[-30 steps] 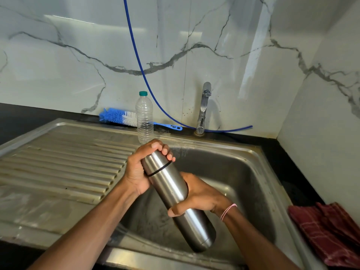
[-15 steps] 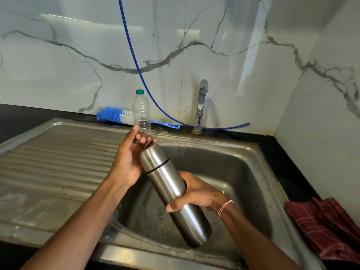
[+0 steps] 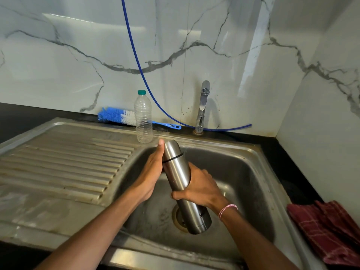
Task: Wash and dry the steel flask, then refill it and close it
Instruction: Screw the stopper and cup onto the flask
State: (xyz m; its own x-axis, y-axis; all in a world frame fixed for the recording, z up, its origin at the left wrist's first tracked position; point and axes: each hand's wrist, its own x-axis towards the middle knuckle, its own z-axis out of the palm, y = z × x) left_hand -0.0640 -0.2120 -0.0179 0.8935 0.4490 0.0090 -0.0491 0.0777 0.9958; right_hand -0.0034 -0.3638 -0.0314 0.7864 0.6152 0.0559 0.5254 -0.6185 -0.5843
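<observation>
Your right hand (image 3: 202,190) clasps the steel flask (image 3: 176,172) round mid-body, thumb across the near side, fingers wrapped behind. Flask tilted: cap (image 3: 171,151) on, up and away from that grip; base below it, over the drain (image 3: 178,217) of the sink (image 3: 214,145). Your left hand (image 3: 152,172) lies against the cap just above the grip, thumb straight along the cap's side (fingers hidden behind the flask, so cannot tell whether they clasp it). Beyond the grip: plastic bottle (image 3: 143,117), blue brush (image 3: 116,115), tap (image 3: 202,106). Right of it: red cloth (image 3: 327,227).
</observation>
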